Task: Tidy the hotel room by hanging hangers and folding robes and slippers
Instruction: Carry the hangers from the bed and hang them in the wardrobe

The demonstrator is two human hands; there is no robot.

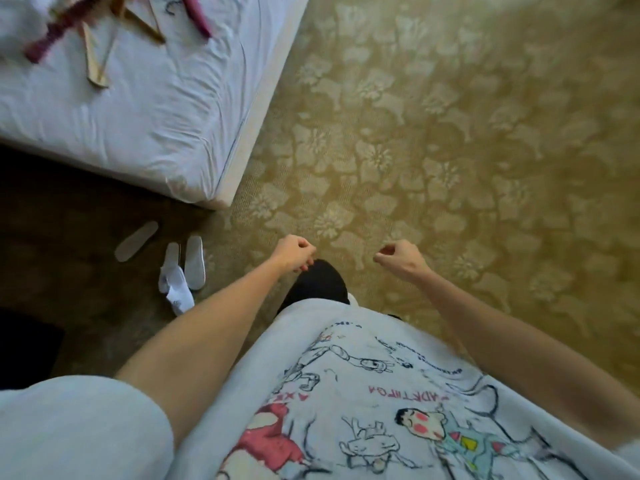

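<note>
Little of the tidying can be judged as done. Several light wooden clothes hangers (100,46) are left scattered on the white-sheeted bed (145,109) at far left, none hung, and with them are seen two dark pink padded pieces (197,13) — possibly padded hangers, though blur prevents certainty. No robe can be made out. The thin white hotel slippers (180,268) are left loose on the dark carpet just off the near corner of the bed, unpaired: one flat sole (135,241) is set apart to the left, and two are laid side by side with a fourth piece crumpled across their near ends.

Both hands are held out in front of the body above the gold floral-patterned carpet (450,133), apart from each other and empty. The left hand (294,252) is curled into a loose fist, with nothing gripped; the right hand (396,259) is likewise curled, and nothing is pinched between its thumb and fingers as far as can be seen.

As for direction — the two paired slippers are laid with their long axes running near to far, almost parallel. The lone sole is angled, its long axis running from near left to far right. The clearest wooden hanger is pointed with its arms spreading towards the near side of the bed; the others are too blurred to be judged.
</note>
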